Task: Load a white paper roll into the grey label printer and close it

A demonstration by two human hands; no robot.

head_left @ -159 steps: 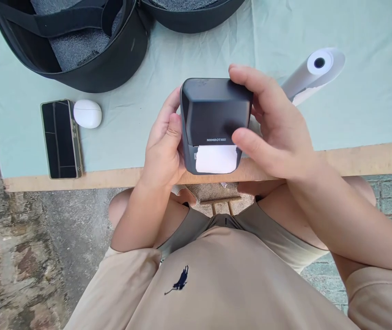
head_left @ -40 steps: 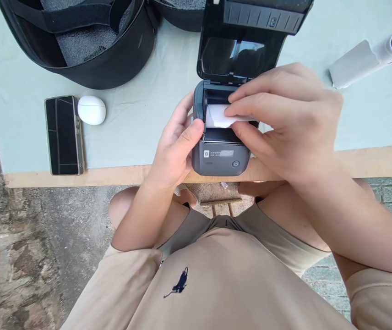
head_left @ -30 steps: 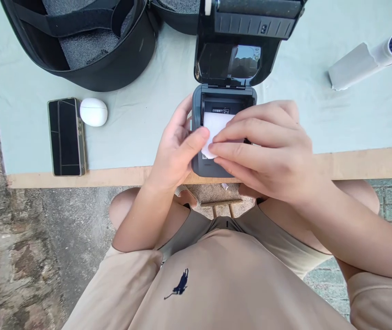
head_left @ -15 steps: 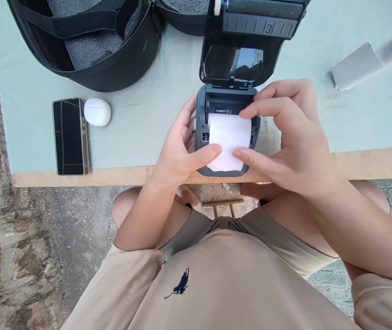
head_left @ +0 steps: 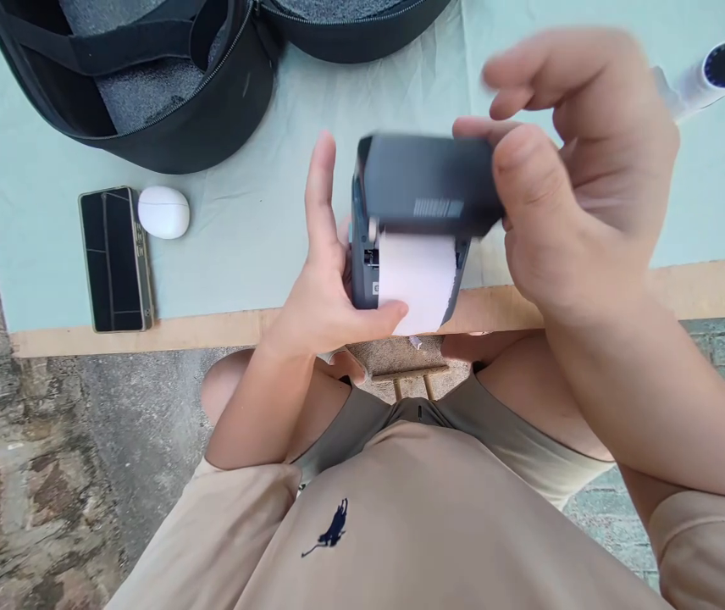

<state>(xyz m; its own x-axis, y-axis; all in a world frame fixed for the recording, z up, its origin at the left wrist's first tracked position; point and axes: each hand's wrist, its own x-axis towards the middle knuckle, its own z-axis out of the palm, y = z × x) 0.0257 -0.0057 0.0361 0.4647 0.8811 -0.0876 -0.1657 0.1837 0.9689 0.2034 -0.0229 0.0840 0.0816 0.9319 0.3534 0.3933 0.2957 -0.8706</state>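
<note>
A small dark printer [head_left: 358, 284] sits at the table's front edge with its lid [head_left: 429, 182] partly lowered over it. White paper [head_left: 418, 280] comes out from under the lid and reaches over the printer's front edge. My left hand [head_left: 328, 292] grips the printer's left side, its thumb pressing on the paper and its index finger pointing up. My right hand [head_left: 582, 178] pinches the right end of the lid between thumb and index finger, its other fingers raised and blurred.
On the pale cloth [head_left: 235, 241] lie a phone [head_left: 116, 261] and a white rounded case [head_left: 163, 212] at left. An open black zip case [head_left: 210, 119] stands behind them. A white roll [head_left: 705, 85] lies at the far right.
The lid has swung down from standing open behind the printer. My right hand has left the paper and taken hold of the lid. My left index finger has lifted. The view has shifted slightly.
</note>
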